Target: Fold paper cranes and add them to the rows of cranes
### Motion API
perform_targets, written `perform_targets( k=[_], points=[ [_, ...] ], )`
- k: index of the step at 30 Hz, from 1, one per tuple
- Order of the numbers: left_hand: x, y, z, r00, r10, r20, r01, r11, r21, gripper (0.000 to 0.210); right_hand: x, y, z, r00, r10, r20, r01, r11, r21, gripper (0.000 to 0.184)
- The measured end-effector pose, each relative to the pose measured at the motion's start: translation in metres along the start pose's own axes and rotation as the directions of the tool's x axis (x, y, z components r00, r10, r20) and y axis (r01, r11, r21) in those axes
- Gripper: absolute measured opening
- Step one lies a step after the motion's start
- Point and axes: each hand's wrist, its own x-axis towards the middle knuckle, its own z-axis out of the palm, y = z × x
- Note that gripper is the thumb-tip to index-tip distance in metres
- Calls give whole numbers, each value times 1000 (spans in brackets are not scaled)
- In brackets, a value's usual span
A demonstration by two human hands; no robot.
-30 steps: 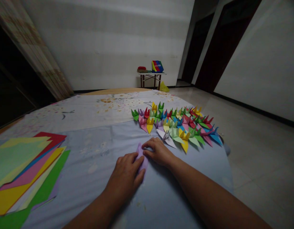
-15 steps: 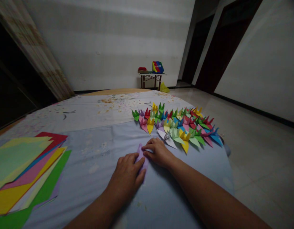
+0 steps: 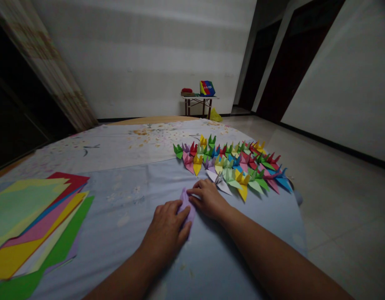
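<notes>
A small purple origami paper (image 3: 186,203), folded narrow with a pointed far end, lies flat on the blue cloth between my hands. My left hand (image 3: 167,223) grips its left side, thumb on top and fingers curled at the edge. From the right, my right hand (image 3: 208,198) has thumb and index finger closed at the paper's edge near the tip. Part of the paper is hidden under the left thumb and fingers. Just beyond my right hand stand rows of folded paper cranes (image 3: 230,166) in many colours, a white one (image 3: 220,182) among the nearest.
At the left lies a fanned stack of coloured paper sheets (image 3: 30,216). A floral tablecloth (image 3: 148,137) covers the table's far part. Against the back wall stands a small table (image 3: 195,98) with a colourful bag (image 3: 207,88) on it. Tiled floor lies to the right.
The purple paper shows slightly wider beside my left thumb. Both hands stay in nearly the same place, with the right fingers shifted only a little at the edge.
</notes>
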Motion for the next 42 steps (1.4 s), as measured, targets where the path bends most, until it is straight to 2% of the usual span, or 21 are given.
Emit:
perform_targets(
  k=[15, 34, 42],
  points=[
    [1, 3, -4, 1000, 1, 23, -1, 999, 39, 33, -2, -11, -6, 999, -12, 31, 17, 982, -186, 24],
    [1, 6, -6, 1000, -18, 22, 17, 1000, 17, 33, -3, -19, -10, 992, 8, 124, 28, 958, -285, 28],
    [1, 7, -5, 999, -27, 32, 27, 1000, 10, 34, -3, -24, -11, 993, -5, 115, 48, 928, -370, 30]
  ],
)
